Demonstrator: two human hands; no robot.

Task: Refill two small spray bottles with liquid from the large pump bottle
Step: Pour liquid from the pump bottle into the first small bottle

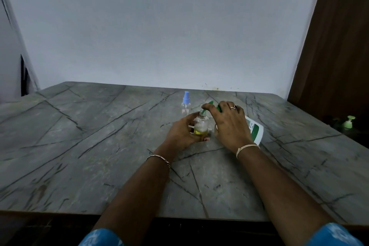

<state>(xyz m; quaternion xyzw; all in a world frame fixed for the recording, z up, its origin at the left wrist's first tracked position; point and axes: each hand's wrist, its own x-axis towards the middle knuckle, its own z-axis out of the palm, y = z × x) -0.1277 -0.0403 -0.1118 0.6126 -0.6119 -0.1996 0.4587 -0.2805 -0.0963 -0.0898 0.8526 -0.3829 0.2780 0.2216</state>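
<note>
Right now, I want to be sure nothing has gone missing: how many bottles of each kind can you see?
Small spray bottles: 2, the blue-capped spray bottle standing behind and the open spray bottle in the left hand
Large pump bottles: 1, the large pump bottle under the right hand
Other: 1, the green pump dispenser at far right
Total: 4

the left hand [182, 130] grips an uncapped small spray bottle [201, 124] upright on the grey veined table [83, 146], a little yellow liquid at its bottom. the right hand [229, 124] presses the green pump [208, 106] of the large pump bottle [254, 129] (tilted toward the small one), spout at its open neck. behind stands a second spray bottle [186, 102] with a blue cap.
</note>
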